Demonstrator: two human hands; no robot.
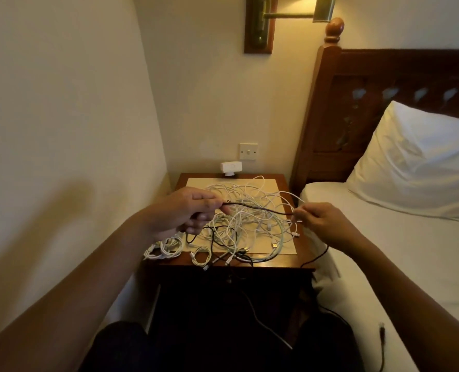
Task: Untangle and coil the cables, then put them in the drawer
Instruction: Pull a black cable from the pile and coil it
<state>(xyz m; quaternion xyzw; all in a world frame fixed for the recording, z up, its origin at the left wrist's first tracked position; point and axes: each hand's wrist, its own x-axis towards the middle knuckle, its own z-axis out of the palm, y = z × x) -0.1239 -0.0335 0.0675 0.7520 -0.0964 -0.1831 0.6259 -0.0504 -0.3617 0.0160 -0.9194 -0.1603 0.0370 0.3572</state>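
1. Cream walls close in a narrow corner, where a dark wooden desk (287, 260) with a pale mat (196, 182) stands against the far wall.
2. Two white coils (163, 249) lie at the desk's near left edge, wound and apart from the tangle.
3. Just right of them, above the desk's left side, the left grip (188, 210) has its fingers curled round a black cable (260, 209), thumb and forefinger pinching it.
4. That cable's long axis runs left to right, stretched between both hands and lifted above the tangle of white cables (239, 194) that covers the middle of the mat.
5. Over the desk's right edge, the right grip (322, 224) pinches the same cable at its fingertips. From there the cable drops near, along the edge of the bed (384, 251).
6. The loose remainder seems to lie right and near of the right grip, so coiling probably means feeding cable leftward. The left grip is the nearer one to the finished coils.
7. Below the desktop the front is too dark to make out the drawer.
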